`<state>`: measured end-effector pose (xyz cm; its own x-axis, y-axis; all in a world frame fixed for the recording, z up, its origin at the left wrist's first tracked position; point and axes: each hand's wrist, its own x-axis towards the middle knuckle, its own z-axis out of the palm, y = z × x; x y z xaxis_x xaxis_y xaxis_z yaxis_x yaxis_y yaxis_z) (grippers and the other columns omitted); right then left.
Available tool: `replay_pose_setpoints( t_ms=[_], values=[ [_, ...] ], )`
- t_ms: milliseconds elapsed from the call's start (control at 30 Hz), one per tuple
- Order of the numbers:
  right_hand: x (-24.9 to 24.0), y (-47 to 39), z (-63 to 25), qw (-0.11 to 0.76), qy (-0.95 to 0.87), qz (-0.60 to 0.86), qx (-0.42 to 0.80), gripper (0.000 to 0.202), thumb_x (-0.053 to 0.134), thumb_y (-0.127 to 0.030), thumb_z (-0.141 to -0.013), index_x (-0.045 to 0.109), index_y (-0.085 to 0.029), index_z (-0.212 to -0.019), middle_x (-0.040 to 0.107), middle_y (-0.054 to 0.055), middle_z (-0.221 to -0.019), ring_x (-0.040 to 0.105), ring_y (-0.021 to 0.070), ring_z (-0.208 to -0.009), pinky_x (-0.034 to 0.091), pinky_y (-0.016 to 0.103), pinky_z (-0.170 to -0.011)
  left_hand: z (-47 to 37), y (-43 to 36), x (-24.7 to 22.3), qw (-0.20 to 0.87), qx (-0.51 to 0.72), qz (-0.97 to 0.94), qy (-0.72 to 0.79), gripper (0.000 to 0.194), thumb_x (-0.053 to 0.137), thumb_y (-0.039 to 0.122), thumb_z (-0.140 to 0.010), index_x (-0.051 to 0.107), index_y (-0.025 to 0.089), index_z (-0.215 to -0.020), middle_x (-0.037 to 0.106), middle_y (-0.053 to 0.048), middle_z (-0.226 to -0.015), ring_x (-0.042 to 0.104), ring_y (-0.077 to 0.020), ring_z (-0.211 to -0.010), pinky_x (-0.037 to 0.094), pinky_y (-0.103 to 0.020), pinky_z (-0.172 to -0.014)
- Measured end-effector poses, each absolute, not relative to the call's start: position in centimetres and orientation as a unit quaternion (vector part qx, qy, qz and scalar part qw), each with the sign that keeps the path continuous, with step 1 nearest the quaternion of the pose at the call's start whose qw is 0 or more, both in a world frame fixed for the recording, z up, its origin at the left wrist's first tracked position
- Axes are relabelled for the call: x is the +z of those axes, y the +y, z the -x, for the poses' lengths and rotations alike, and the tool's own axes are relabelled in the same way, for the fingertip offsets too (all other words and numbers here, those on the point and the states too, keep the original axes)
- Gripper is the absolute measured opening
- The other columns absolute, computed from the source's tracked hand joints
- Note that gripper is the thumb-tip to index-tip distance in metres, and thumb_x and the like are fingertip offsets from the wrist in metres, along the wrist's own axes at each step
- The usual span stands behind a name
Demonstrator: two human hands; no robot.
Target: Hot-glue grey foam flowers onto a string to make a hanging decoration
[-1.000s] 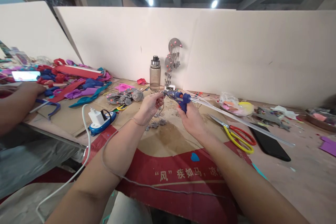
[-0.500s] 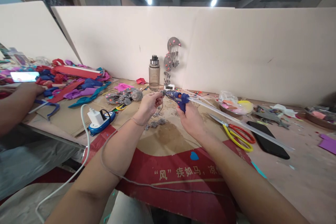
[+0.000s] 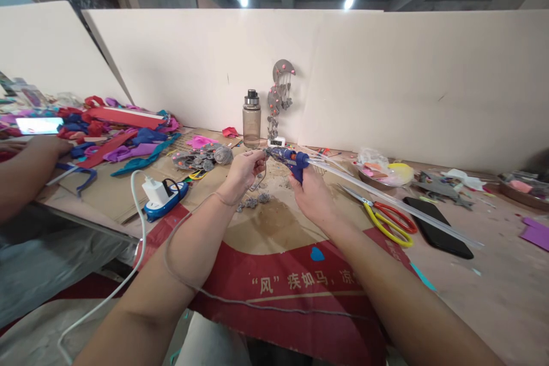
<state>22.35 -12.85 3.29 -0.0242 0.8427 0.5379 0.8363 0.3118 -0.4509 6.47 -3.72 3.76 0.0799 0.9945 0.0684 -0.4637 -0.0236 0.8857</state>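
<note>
My right hand (image 3: 313,194) grips the handle of a blue hot glue gun (image 3: 294,161), and a long clear glue stick (image 3: 386,197) sticks out of its back. The gun's nozzle points left, up against a small grey piece at the fingertips of my left hand (image 3: 245,170). Those fingers are pinched on grey yarn (image 3: 263,174), which loops round my left wrist and trails across my lap. What the small grey piece is, I cannot make out. Below the hands, several small grey yarn pieces (image 3: 256,201) lie on the cardboard (image 3: 257,234).
Scissors (image 3: 388,223) and a black phone (image 3: 437,227) lie at right. A bottle (image 3: 251,120) stands behind, beside a grey moon-shaped hanging ornament (image 3: 283,71). At left are a blue power strip (image 3: 167,203), a yarn ball (image 3: 223,154), coloured fabric (image 3: 128,117) and another person's arm (image 3: 30,174).
</note>
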Motion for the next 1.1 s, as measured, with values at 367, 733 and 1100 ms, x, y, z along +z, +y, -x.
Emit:
replay_pose_setpoints(
  t_ms=[367, 733, 1100],
  values=[
    [1.3, -9.9, -25.1, 0.402, -0.614, 0.634, 0.244, 0.017, 0.048, -0.031, -0.081, 0.059, -0.019, -0.088, 0.069, 0.006, -0.079, 0.059, 0.0169, -0.054, 0.049, 0.032, -0.058, -6.2, -3.8, 3.6, 0.585, 0.605, -0.431, 0.326, 0.02, 0.073, 0.017, -0.055, 0.053, 0.014, -0.056, 0.045, 0.005, -0.05, 0.038, -0.0035, -0.044, 0.026, -0.018, -0.043],
    [2.0, -10.5, -24.5, 0.461, -0.617, 0.631, 0.097, 0.019, 0.052, -0.038, -0.082, 0.05, -0.02, -0.083, 0.063, 0.012, -0.094, 0.059, 0.024, -0.094, 0.045, 0.045, -0.087, -8.1, -6.0, 3.2, 0.406, 0.601, -0.586, 0.361, 0.018, 0.073, 0.029, -0.067, 0.062, 0.015, -0.064, 0.05, 0.004, -0.054, 0.038, -0.0061, -0.048, 0.027, -0.021, -0.047],
    [2.5, -11.2, -21.6, 0.621, -0.488, 0.454, 0.413, 0.028, 0.062, -0.037, -0.072, 0.044, -0.023, -0.09, 0.048, -0.007, -0.074, 0.042, 0.0067, -0.056, 0.042, 0.022, -0.054, -9.4, -7.0, 2.4, 0.411, 0.589, -0.606, 0.343, 0.011, 0.07, 0.025, -0.068, 0.064, 0.016, -0.067, 0.057, 0.001, -0.061, 0.045, -0.0075, -0.052, 0.034, -0.021, -0.051]
  ],
)
